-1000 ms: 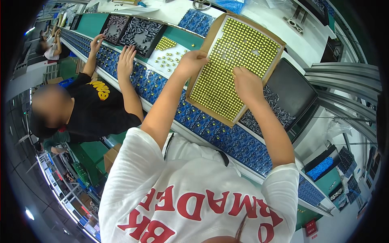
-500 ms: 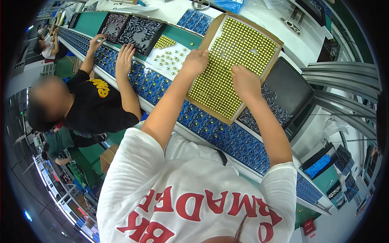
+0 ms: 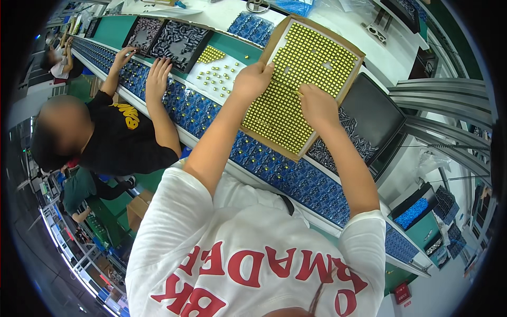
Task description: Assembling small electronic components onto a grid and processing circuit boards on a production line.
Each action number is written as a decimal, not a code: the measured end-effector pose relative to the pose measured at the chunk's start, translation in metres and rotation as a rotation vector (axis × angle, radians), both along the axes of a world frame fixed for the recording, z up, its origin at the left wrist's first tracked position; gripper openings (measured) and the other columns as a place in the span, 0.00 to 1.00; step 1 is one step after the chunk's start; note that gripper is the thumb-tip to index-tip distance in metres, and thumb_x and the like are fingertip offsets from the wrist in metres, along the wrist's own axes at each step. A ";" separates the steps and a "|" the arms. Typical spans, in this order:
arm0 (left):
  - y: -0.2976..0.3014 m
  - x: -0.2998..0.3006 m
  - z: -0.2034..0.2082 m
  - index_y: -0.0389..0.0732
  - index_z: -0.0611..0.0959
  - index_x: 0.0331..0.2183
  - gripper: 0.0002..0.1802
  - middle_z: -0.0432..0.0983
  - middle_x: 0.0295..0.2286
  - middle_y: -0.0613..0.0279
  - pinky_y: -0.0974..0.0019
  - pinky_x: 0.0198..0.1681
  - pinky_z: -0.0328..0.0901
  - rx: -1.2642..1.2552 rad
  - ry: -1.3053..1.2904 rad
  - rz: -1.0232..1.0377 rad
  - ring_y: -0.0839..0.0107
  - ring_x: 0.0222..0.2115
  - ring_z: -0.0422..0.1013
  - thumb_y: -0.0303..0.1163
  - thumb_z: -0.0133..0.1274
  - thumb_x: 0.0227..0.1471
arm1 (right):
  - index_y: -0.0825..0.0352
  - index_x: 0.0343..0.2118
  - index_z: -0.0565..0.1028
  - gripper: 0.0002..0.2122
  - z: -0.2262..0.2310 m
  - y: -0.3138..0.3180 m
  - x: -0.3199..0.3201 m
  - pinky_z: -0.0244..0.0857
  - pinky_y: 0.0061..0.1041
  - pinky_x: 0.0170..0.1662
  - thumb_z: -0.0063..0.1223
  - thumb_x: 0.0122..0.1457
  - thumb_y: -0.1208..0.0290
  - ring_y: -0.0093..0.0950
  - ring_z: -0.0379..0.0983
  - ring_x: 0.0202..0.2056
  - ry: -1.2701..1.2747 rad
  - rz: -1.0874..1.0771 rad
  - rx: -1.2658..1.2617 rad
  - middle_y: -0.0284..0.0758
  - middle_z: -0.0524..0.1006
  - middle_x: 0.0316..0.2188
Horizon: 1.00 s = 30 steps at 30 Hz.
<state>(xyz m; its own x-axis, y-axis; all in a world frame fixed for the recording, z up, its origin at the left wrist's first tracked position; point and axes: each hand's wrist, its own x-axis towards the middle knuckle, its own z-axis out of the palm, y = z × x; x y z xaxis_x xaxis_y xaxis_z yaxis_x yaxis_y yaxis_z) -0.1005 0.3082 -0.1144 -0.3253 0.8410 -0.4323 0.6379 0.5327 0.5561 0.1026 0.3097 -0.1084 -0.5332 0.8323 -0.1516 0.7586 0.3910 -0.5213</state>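
Observation:
A shallow cardboard tray (image 3: 355,87) lies tilted across the bench, packed with rows of small yellow square parts (image 3: 311,50); a few spots in the rows show gaps. My left hand (image 3: 253,82) is closed on the tray's left edge, thumb on the rim. Over the middle of the rows, my right hand (image 3: 319,105) has its fingers pinched together near the parts; what lies between them is too small to make out. Below the tray runs a long line of blue circuit boards (image 3: 311,185), some with yellow parts on them.
On the left, a co-worker's hands (image 3: 157,79) reach over the boards. Black trays of dark cylindrical parts (image 3: 179,39) stand beyond them. Loose yellow parts (image 3: 214,74) lie on a white sheet. Right of the cardboard tray sits a black tray (image 3: 372,105) with dark parts.
The right hand has shifted slightly over the tray, its fingers still pinched. The left hand keeps its grip on the edge. The whole view has moved a little.

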 end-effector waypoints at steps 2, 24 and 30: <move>-0.004 0.005 -0.002 0.35 0.79 0.33 0.26 0.78 0.26 0.52 0.58 0.35 0.66 0.060 0.068 -0.006 0.58 0.29 0.75 0.51 0.46 0.58 | 0.64 0.31 0.71 0.03 0.001 0.000 0.002 0.67 0.37 0.38 0.47 0.59 0.72 0.39 0.72 0.35 0.030 0.000 0.015 0.37 0.72 0.29; -0.023 0.018 -0.007 0.36 0.77 0.32 0.17 0.69 0.13 0.64 0.71 0.18 0.58 0.344 -0.362 0.251 0.79 0.14 0.63 0.43 0.54 0.56 | 0.62 0.35 0.75 0.05 0.022 0.004 0.019 0.66 0.37 0.30 0.52 0.56 0.73 0.39 0.72 0.28 0.076 0.091 0.023 0.35 0.70 0.26; -0.025 0.020 -0.003 0.34 0.77 0.33 0.16 0.71 0.14 0.64 0.73 0.18 0.58 0.327 -0.415 0.278 0.82 0.15 0.63 0.39 0.55 0.56 | 0.62 0.34 0.75 0.06 0.023 0.007 0.010 0.65 0.34 0.27 0.54 0.53 0.75 0.36 0.70 0.25 0.064 0.173 0.024 0.34 0.68 0.24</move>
